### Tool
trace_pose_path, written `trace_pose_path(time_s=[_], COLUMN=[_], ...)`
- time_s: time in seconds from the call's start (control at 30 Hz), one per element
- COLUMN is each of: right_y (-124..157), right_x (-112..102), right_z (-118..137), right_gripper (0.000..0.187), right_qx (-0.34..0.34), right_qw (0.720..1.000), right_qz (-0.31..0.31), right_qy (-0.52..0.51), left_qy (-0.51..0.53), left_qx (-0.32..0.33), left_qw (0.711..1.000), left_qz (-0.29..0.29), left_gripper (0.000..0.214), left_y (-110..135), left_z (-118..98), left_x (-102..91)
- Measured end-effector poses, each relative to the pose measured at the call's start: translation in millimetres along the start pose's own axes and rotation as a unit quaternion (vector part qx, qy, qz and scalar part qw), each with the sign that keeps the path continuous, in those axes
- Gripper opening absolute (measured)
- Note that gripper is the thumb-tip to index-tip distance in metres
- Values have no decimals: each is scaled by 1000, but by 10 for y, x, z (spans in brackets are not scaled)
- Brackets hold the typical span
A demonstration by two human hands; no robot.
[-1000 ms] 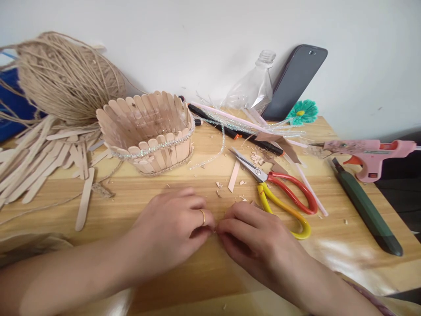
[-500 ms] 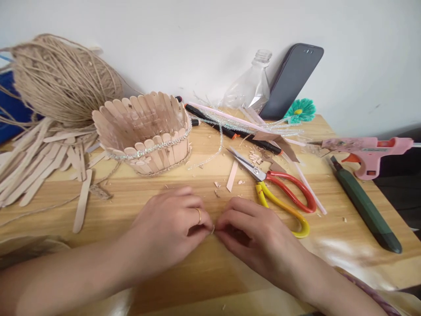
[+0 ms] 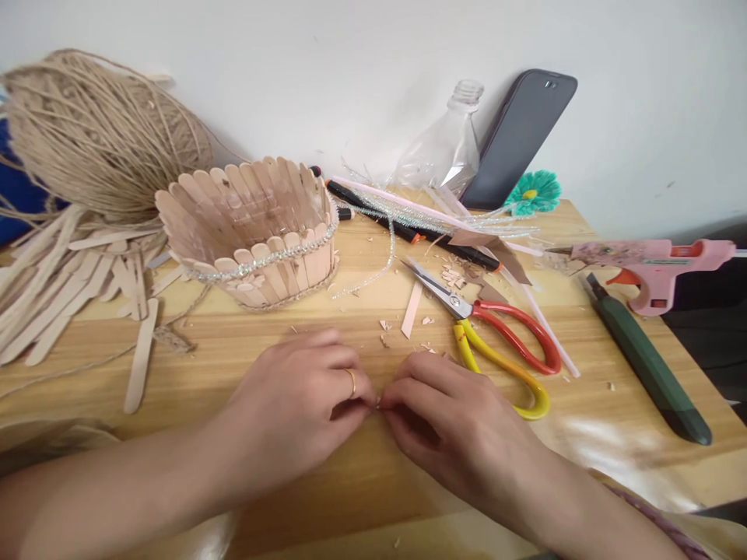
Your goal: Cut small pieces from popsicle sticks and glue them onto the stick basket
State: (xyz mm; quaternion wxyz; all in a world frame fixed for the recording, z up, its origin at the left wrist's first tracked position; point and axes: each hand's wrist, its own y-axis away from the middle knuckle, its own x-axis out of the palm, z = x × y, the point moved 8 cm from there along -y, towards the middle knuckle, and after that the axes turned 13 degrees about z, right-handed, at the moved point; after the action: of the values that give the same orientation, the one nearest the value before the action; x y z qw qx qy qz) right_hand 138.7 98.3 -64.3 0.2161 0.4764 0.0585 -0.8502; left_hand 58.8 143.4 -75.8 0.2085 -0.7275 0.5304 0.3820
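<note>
My left hand [image 3: 315, 389] and my right hand [image 3: 447, 408] meet fingertip to fingertip low over the table [image 3: 327, 498]. Both are closed in a pinch on a tiny pale piece [image 3: 378, 404] between them, mostly hidden by the fingers and too small to name. Scissors [image 3: 458, 303] with one red and one yellow handle lie just beyond my right hand, blades pointing away to the left. Behind my left hand stands an oval basket [image 3: 280, 260] of wooden craft sticks, with a sparkly silver pipe cleaner around its outside.
A big ball of twine [image 3: 110, 132] and loose craft sticks [image 3: 64, 288] fill the left. Markers [image 3: 402, 229], a cut plastic bottle [image 3: 443, 148], a phone [image 3: 525, 132] and a green flower [image 3: 535, 193] are at the back. A pink glue gun [image 3: 647, 268] and green cutter [image 3: 647, 358] lie right.
Both hands stay nearly in place, fingertips still together, with the small piece between them now less visible. The view has shifted slightly; nothing on the table has been moved.
</note>
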Motion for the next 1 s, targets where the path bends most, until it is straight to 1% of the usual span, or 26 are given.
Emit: trace_pose_path(time_s=[0.1,0.17,0.33,0.43,0.53,0.7,0.83,0.93,1.0], right_y=[-11,-14,-26,-40,-47,-23,21,49,62], right_x=[5,1,11,35,41,45,41,38,26], right_z=[-21,-47,-114,-130,-119,-58,-18,56,110], right_gripper=[14,12,9,10,13,15,18,24,26], right_qx=[-1,7,26,25,22,10,-2,-36,-60], right_qw=[999,999,998,997,997,999,999,995,991], right_qz=[30,39,45,50,50,42,13,-1,-9], right_qy=[-23,-34,-44,-50,-49,-7,44,93,119], left_qy=[-1,-2,5,15,14,21,26,31,64], left_qx=[-4,-10,-30,-36,-47,-51,-53,-63,-77], left_qw=[1000,1000,1000,999,999,998,998,997,995], left_qz=[-9,-5,3,10,25,38,34,26,14], left_gripper=[22,21,16,11,12,16,16,15,13], left_y=[10,9,-2,-11,-17,-28,-29,-19,-9], left_z=[8,14,35,36,40,47,50,56,76], left_x=[-8,-4,-8,-5,15,44,51,40,22])
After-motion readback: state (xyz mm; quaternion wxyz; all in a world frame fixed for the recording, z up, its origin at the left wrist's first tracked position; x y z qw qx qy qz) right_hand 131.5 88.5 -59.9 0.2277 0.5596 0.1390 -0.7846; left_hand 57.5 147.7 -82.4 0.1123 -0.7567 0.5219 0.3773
